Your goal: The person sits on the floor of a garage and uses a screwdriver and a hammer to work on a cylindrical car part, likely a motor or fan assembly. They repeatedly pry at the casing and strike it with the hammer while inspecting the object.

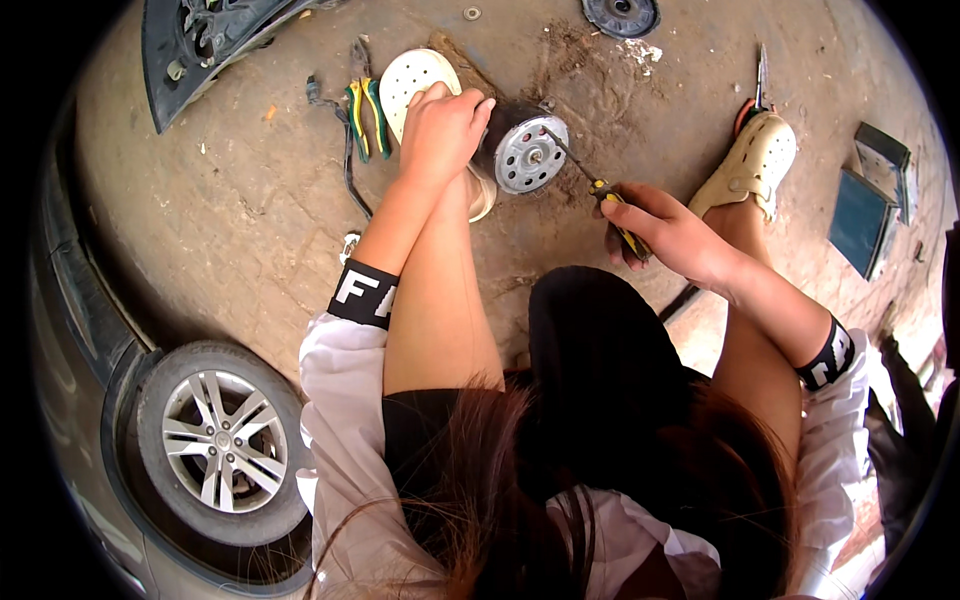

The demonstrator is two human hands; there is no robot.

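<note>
A dark cylindrical motor [515, 165] with a silver end plate pierced by round holes stands tilted on the ground between my feet. My left hand [438, 135] is closed against its left side, back of the hand up; most of its grip is hidden. In my right hand [655, 228] is a screwdriver [598, 186] with a yellow and black handle, my fingers wrapped round it. Its thin shaft slants up and left, and the tip meets the upper right of the end plate.
Green and yellow pliers [367, 110] lie beside my left clog [412, 80], near a black cable [348, 165]. A round black part [622, 15] sits at the far edge. By my right clog [755, 160] is a pointed tool [763, 75]. An open box [865, 215] is farther right; a car wheel [222, 440] stands left.
</note>
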